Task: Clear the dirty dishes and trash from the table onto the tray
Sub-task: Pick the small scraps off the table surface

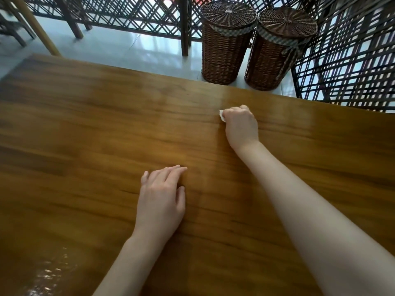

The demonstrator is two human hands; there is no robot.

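The right hand (240, 122) is curled around a scrap of white tissue (222, 115) at about one o'clock on the table (85, 124), the scrap peeking out toward nine o'clock. The left hand (160, 199) rests flat, fingers straight, nearer the person. No tray is in view, so which way the carry goes I cannot tell.

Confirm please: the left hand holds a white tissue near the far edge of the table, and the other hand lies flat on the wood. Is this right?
Not quite. The head view shows the right hand gripping the white tissue near the far edge of the table; the left hand is the one lying flat on the wood.
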